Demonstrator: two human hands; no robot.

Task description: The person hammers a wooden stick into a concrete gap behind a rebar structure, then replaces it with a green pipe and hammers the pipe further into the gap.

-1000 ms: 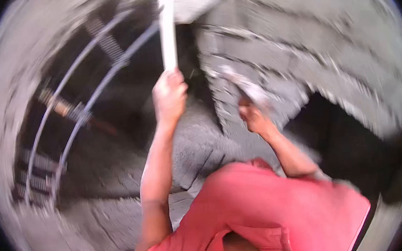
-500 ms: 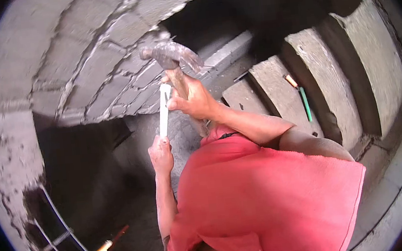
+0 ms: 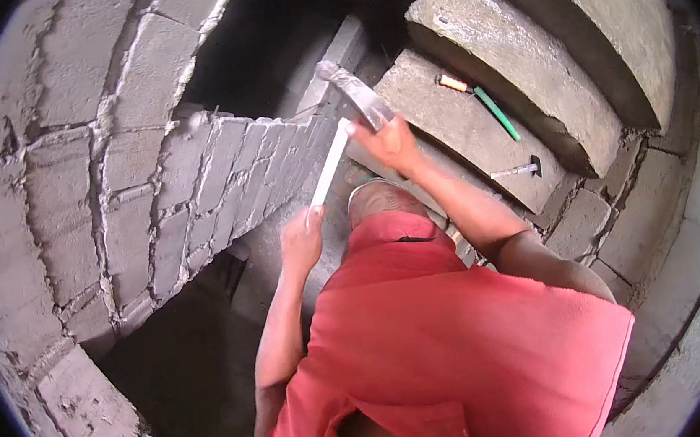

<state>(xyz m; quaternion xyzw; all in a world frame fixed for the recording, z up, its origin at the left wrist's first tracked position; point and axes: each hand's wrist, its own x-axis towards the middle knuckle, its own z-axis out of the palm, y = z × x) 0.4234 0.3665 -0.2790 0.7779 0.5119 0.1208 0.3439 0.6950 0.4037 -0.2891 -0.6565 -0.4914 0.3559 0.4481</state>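
Observation:
My left hand (image 3: 300, 240) is closed round the lower end of a white strip (image 3: 329, 170), which slants up to the right. My right hand (image 3: 391, 144) grips a hammer (image 3: 358, 95) close under its metal head, the handle being mostly hidden behind the hand and arm. The upper end of the strip meets the fingers of my right hand; whether they pinch it is too small to tell. Both hands are in front of my red shirt (image 3: 469, 316), beside a grey block wall.
Concrete steps (image 3: 431, 93) rise at the right, bearing a green-handled tool (image 3: 496, 112) and a small tool with a dark head (image 3: 535, 167). The block wall (image 3: 129, 155) fills the left. Dark openings lie below it and at the top.
The view has turned and shifted, showing more of the steps and the small dark-headed tool. The hammer and both hands have moved right relative to the wall, still holding their things.

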